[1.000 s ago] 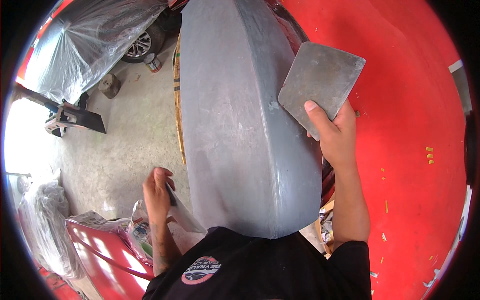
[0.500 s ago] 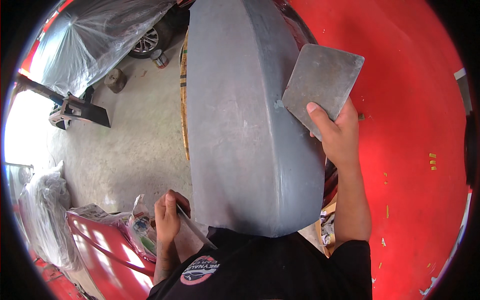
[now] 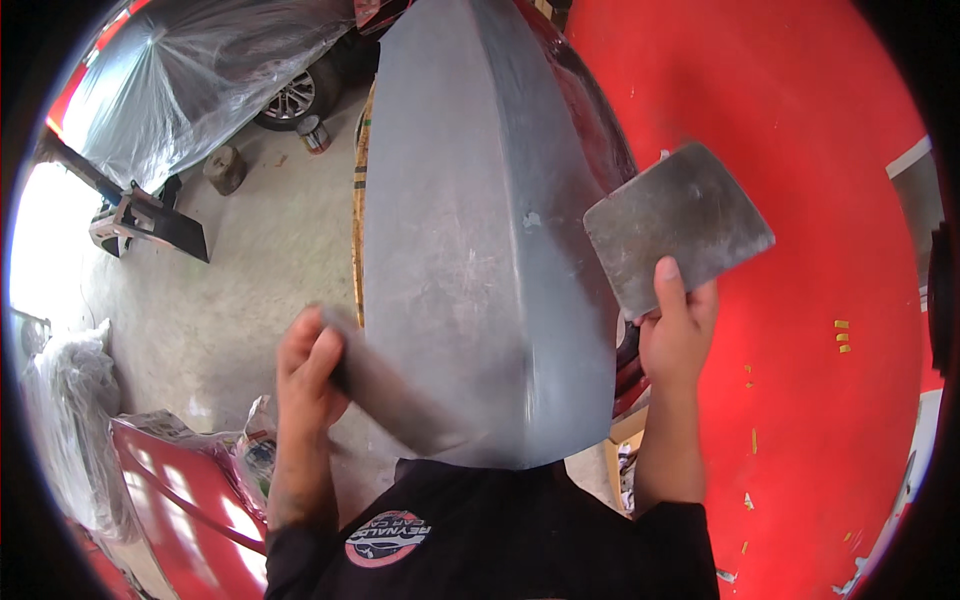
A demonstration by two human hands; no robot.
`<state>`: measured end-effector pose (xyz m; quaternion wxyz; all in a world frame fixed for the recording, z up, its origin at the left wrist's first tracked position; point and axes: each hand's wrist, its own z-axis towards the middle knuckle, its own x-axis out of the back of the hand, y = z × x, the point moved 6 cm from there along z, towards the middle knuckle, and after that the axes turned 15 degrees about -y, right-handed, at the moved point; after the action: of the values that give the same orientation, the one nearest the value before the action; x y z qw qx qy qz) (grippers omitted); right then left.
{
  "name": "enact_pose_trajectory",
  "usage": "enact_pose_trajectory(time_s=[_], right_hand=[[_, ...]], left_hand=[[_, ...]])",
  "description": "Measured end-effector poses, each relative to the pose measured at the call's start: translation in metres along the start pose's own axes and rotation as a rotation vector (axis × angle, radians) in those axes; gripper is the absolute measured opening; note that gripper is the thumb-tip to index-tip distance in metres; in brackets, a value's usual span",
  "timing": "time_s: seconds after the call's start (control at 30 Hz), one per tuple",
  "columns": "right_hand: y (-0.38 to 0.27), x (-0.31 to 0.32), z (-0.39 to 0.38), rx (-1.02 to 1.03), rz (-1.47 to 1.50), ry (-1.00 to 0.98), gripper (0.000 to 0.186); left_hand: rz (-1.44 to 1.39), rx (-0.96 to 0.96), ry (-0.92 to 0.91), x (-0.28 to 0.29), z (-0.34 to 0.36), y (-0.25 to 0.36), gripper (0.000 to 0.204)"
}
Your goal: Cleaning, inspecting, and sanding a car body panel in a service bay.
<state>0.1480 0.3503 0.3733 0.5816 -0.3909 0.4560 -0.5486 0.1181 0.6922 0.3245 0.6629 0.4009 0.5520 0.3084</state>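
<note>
My left hand grips one edge of a flat grey metal spreader, blurred by motion, which hangs over the near left part of a long car panel. In my right hand is a square grey metal plate with rounded corners, its thumb lying on the face and the fingers hidden behind. The plate is held up beyond the right edge of the panel. Dull grey primer covers the panel, with a ridge running along its length and a few pale scuffs.
A large red body surface with bits of yellow tape fills the right. On the left are concrete floor, a tin can, a round block, a wheel, plastic sheeting, a black-armed stand and a red panel.
My left hand has risen with the spreader, turning its face into view over the panel. My right hand has shifted slightly down and right, tilting the plate clockwise. The view has shifted a little.
</note>
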Motion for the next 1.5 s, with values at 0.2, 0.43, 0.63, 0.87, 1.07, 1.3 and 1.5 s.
enact_pose_trajectory(time_s=[0.2,0.43,0.63,0.87,1.07,1.3,1.5], right_hand=[[-0.021,-0.005,-0.039,0.171,-0.086,-0.097,0.029],[-0.05,-0.009,-0.071,0.166,-0.409,-0.11,0.027],[-0.046,0.002,-0.07,-0.12,-0.388,-0.259,0.023],[-0.032,0.051,-0.062,0.032,-0.069,-0.029,0.036],[-0.024,0.06,-0.028,0.225,0.713,-0.071,0.037],[-0.018,0.035,-0.003,0.123,0.931,-0.232,0.048],[-0.024,0.004,-0.008,0.072,0.627,-0.353,0.05]], left_hand=[[0.265,0.04,-0.26,-0.103,0.075,-0.007,0.015],[0.339,-0.059,-0.322,-0.154,0.098,-0.001,0.019],[0.438,-0.165,-0.35,-0.168,0.095,0.012,0.016],[-0.024,-0.233,-0.349,-0.16,0.105,0.015,0.018],[-0.032,0.157,-0.556,-0.193,0.082,-0.033,0.018],[0.507,0.333,-0.871,-0.237,0.069,-0.06,0.018],[0.345,0.073,-0.709,-0.241,0.085,-0.044,0.017]])
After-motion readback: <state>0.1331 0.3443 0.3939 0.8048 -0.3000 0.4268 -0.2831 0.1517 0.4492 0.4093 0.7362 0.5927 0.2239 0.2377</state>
